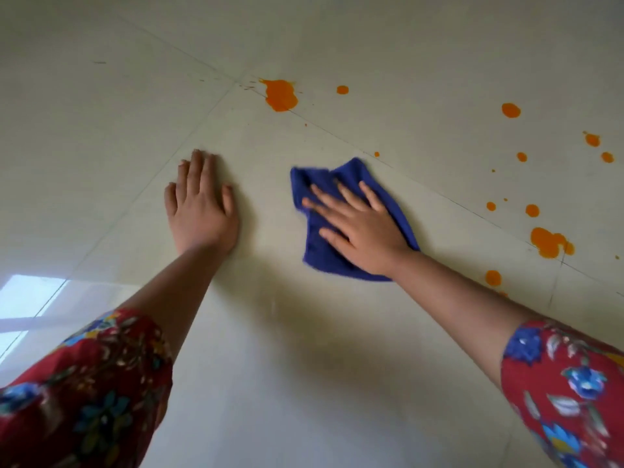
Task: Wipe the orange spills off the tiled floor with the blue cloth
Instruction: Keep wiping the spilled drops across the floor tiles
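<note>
1. My right hand [358, 224] presses spread fingers flat on the crumpled blue cloth [317, 255], lying on the tiled floor [304, 349] near the orange spills [281, 94].
2. My left hand [199, 211] lies flat, fingers straight.
3. The cloth's edges look blurred, perhaps from motion; my hand hides its middle.

- The left hand [199, 211] lies flat on the floor [304, 366], left of the cloth [317, 255] and apart from it.
- The right hand [358, 224] rests on the cloth, fingers spread.
- A large spill [280, 94] lies beyond both hands, on a tile joint.
- A small drop [376, 154] sits just beyond the cloth's far edge, not touching it.
- A second spill [548, 243] lies well right of the cloth.
</note>
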A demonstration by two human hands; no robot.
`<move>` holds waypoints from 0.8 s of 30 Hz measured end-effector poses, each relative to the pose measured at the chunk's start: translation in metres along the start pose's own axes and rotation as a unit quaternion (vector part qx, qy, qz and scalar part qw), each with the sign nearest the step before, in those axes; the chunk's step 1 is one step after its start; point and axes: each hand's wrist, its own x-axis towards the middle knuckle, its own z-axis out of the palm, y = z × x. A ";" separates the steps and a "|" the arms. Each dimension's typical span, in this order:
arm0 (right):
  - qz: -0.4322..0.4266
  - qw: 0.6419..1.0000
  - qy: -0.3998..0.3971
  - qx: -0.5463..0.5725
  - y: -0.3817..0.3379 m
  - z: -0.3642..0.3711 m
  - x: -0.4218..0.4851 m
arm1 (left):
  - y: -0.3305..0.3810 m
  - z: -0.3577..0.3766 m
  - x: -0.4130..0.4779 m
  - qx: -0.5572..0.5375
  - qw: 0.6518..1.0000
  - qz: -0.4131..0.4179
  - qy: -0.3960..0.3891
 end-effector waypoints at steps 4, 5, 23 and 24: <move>0.021 1.000 0.014 0.013 -0.039 0.001 0.049 | 0.001 0.000 0.000 0.001 1.000 -0.009 0.004; -0.042 0.999 -0.001 0.007 -0.047 0.002 0.051 | 0.002 0.000 0.000 -0.002 1.000 -0.012 0.007; -0.016 0.999 -0.024 0.022 -0.055 -0.004 0.100 | -0.013 -0.023 0.026 -0.044 0.994 -0.076 0.062; -0.018 0.999 -0.026 0.019 -0.055 -0.005 0.099 | -0.026 -0.031 0.038 -0.038 0.995 -0.064 0.072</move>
